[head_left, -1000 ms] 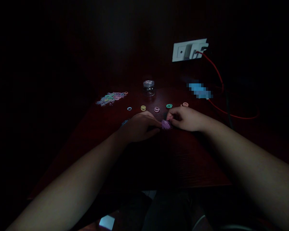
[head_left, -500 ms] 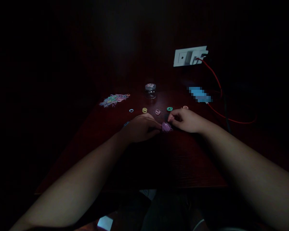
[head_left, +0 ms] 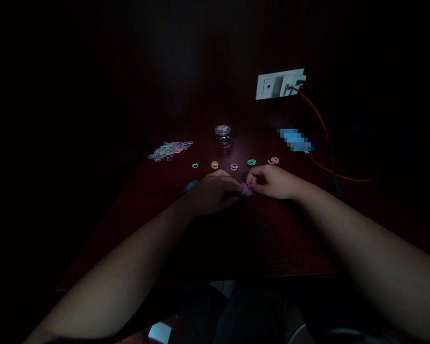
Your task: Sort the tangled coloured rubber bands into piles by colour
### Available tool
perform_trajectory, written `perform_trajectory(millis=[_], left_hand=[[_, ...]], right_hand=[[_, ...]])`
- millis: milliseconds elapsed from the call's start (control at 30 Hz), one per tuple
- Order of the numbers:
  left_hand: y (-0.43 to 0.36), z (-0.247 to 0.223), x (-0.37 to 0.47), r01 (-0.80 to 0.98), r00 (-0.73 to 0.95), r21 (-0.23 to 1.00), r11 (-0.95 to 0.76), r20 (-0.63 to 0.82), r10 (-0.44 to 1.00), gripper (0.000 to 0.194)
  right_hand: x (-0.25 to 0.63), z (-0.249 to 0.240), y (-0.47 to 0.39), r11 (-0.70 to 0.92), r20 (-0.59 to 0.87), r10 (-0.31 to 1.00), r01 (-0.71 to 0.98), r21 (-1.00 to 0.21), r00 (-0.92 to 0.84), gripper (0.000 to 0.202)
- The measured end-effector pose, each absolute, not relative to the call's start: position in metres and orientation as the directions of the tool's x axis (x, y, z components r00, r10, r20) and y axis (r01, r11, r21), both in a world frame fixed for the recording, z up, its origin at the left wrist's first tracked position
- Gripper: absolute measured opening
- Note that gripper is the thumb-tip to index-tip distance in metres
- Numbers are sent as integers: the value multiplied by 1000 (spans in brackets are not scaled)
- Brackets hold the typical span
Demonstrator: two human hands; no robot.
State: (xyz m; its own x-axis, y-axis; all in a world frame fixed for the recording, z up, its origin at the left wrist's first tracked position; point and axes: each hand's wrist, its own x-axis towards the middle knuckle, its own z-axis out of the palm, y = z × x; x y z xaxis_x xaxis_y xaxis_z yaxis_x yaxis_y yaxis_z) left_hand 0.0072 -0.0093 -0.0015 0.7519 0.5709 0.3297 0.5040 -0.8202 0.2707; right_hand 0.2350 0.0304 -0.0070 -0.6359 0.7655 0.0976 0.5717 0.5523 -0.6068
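Observation:
A small heap of purple rubber bands [head_left: 247,190] lies on the dark red table between my two hands. My left hand [head_left: 217,191] reaches its edge with stretched fingers, thumb apart below them. At the other side, the curled fingertips of my right hand [head_left: 270,181] are pinched together on the purple bands; exactly how many bands they hold is hidden. Partly behind my left hand sits a pile of blue rubber bands [head_left: 190,186]. Beyond the hands, in a row, are a light blue band [head_left: 195,166], yellow bands [head_left: 214,165], pink bands [head_left: 234,167], green bands [head_left: 251,162] and orange bands [head_left: 274,161].
A mixed heap of coloured bands [head_left: 170,150] lies at the back left. Near the back stands a clear lidded jar [head_left: 222,136]. To the right, a blurred-out blue device [head_left: 295,140] is joined by a red cable [head_left: 317,112] to a wall socket [head_left: 267,87].
My right hand has moved slightly down and left, its fingertips now at the purple heap. My left hand has shifted a little right, showing more of the blue pile.

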Motion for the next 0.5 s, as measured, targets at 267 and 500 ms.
perform_trajectory(millis=[267, 500], left_hand=[[-11, -3, 8, 525, 737, 283, -803, 320, 595, 34], [-10, -4, 8, 521, 746, 267, -811, 318, 585, 32]], right_hand=[[234, -11, 33, 531, 112, 771, 535, -656, -627, 14], [233, -11, 33, 533, 106, 767, 536, -654, -633, 14]])
